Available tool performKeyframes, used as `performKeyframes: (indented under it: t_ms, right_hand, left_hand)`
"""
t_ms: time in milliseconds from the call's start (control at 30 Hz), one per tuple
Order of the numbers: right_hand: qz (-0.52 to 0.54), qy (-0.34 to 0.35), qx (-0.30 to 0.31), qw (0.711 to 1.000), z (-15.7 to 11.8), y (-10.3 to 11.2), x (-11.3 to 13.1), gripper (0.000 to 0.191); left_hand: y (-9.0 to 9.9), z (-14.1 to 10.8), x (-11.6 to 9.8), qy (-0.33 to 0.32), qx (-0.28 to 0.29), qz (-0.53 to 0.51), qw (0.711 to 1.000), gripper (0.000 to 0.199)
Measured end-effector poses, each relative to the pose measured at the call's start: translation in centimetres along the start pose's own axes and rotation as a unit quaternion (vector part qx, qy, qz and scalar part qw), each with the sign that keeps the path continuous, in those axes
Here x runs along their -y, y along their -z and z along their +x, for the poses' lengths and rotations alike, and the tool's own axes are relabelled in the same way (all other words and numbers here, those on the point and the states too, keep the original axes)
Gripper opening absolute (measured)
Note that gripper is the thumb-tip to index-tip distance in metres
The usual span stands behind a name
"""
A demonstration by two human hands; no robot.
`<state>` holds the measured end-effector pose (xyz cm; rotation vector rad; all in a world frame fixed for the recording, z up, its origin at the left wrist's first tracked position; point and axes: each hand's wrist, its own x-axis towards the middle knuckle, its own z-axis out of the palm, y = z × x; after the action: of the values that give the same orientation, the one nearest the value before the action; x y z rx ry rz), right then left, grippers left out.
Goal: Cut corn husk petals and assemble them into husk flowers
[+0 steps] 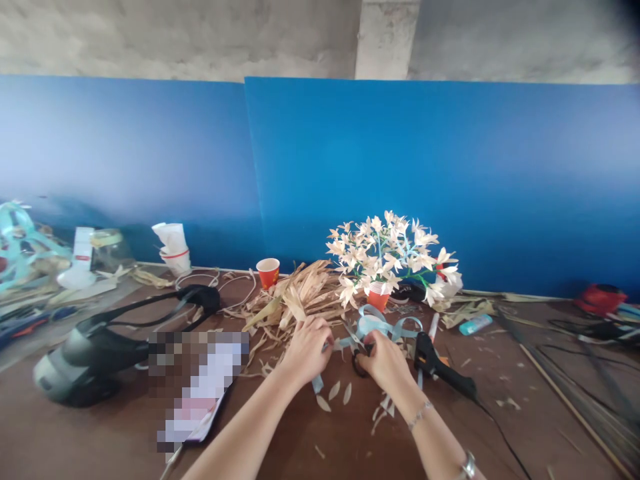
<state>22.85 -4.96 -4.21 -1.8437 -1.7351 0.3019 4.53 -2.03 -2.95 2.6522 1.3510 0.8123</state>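
My right hand (383, 360) is closed round the dark handles of a pair of scissors (359, 365), whose blades point away and to the left. A light blue ribbon (373, 323) lies in loops just beyond that hand, one strip running towards my left hand (309, 347). The left fingers are curled on this ribbon, and a short end of it hangs below them. Small petal-shaped pieces (347, 393) lie on the table nearer to me. A red paper cup (377, 300) with many cream husk flowers (380, 250) stands behind the ribbon.
Dry corn husks (305, 293) are heaped behind my left hand. A glue gun (443, 370) with a cord lies to the right. At the left are a phone (210, 380), a black-and-grey headset (85, 360) and white cups (175, 250). Another red paper cup (269, 273) stands near the blue partition (400, 147).
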Motion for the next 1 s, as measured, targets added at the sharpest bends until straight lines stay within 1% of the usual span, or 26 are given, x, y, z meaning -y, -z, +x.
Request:
performKeyframes:
  t_ms: [67,167,233,300,367,433,467,533,567,667,767,833,933,1000]
  right_hand:
    - [0.044,0.039,0.001,0.998,-0.1,0.0,0.5,0.015]
    - [0.133,0.108,-0.006,0.985,-0.4,0.1,1.4,0.015]
    - [0.171,0.126,-0.010,0.977,-0.4,0.0,1.7,0.013]
    - [0.206,0.110,-0.006,0.972,-0.3,-0.2,1.8,0.015]
    - [0.254,0.066,0.007,0.965,-0.1,-0.4,1.6,0.016]
    - [0.319,0.006,0.042,0.947,0.0,-0.6,1.4,0.018]
    - [0.348,-0.021,0.063,0.935,0.1,-0.7,1.3,0.018]
    - [0.387,-0.056,0.097,0.915,0.1,-0.8,1.3,0.019]
    - [0.394,-0.065,0.107,0.911,0.1,-0.7,1.4,0.019]
    - [0.413,-0.091,0.127,0.897,-0.1,-0.3,1.9,0.017]
    - [0.442,-0.119,0.140,0.878,-0.2,0.2,2.2,0.016]
    - [0.446,-0.120,0.141,0.876,-0.2,0.3,2.3,0.016]
    - [0.441,-0.114,0.145,0.879,-0.1,0.3,2.3,0.016]
    - [0.438,-0.114,0.138,0.881,-0.1,0.4,2.3,0.017]
  left_hand:
    - [0.0,0.1,0.1,-0.002,-0.026,-0.025,0.999,0.008]
    - [-0.2,0.2,0.1,-0.014,-0.045,-0.077,0.996,0.008]
    - [-0.3,0.3,0.0,-0.022,-0.052,-0.118,0.991,0.009]
    - [-0.1,0.4,-0.1,-0.028,-0.059,-0.150,0.987,0.010]
    - [0.2,0.4,-0.3,-0.046,-0.068,-0.160,0.984,0.021]
    - [0.8,0.3,-0.6,-0.076,-0.075,-0.144,0.984,0.036]
    - [1.0,0.2,-0.7,-0.091,-0.076,-0.129,0.985,0.038]
    - [1.5,0.2,-0.9,-0.113,-0.072,-0.097,0.986,0.034]
    - [1.6,0.1,-1.0,-0.119,-0.070,-0.084,0.987,0.030]
    - [1.8,0.1,-1.2,-0.125,-0.072,-0.064,0.987,0.020]
    - [2.0,0.1,-1.2,-0.121,-0.070,-0.060,0.988,0.019]
    - [2.1,0.1,-1.2,-0.125,-0.068,-0.056,0.988,0.020]
    - [2.1,0.0,-1.3,-0.134,-0.068,-0.060,0.987,0.016]
    - [1.9,0.1,-1.3,-0.124,-0.069,-0.078,0.987,0.015]
